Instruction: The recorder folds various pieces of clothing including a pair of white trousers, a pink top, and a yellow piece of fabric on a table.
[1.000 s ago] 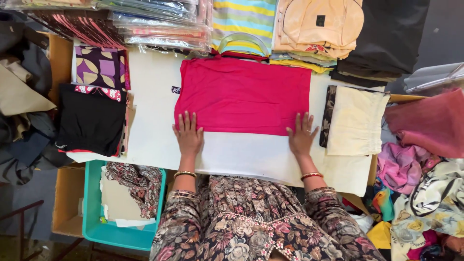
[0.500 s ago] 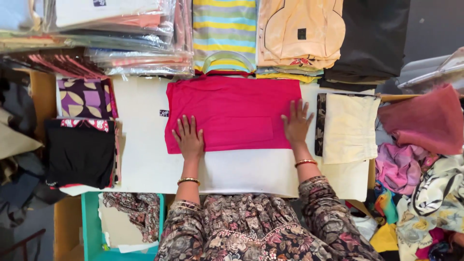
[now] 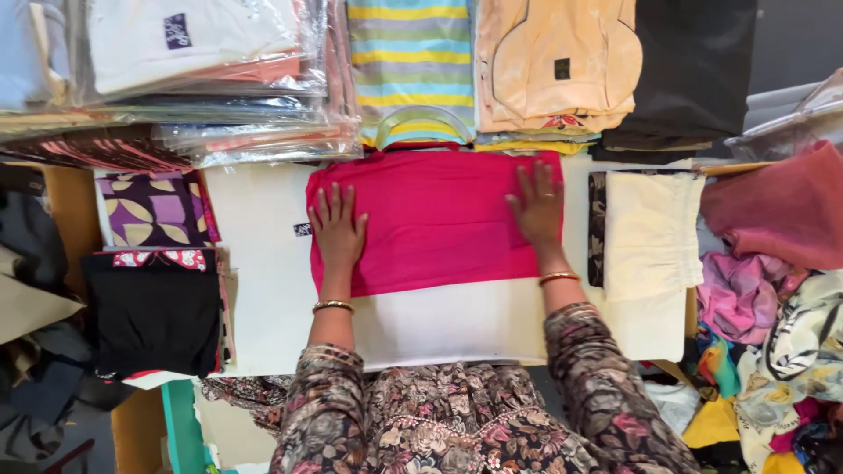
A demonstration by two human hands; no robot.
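Observation:
A bright pink folded garment [image 3: 435, 224] lies flat on a white table top [image 3: 263, 290]. My left hand [image 3: 336, 230] rests palm down on its left edge, fingers spread. My right hand [image 3: 537, 204] presses flat on its right part, fingers apart and pointing away from me. Both wrists carry gold bangles, and the sleeves are dark with a flower print. Neither hand holds anything.
Stacks of bagged clothes [image 3: 176, 79] fill the back left; a striped shirt [image 3: 413, 61], a peach garment [image 3: 558, 61] and a black one [image 3: 694, 70] sit behind. Cream folded cloth [image 3: 650, 233] lies right, black [image 3: 154, 312] and purple patterned [image 3: 149, 206] cloth left, loose clothes [image 3: 773, 342] far right.
Both hands have slid away from me across the pink garment, from its near edge to its middle and far part. The view has drawn closer.

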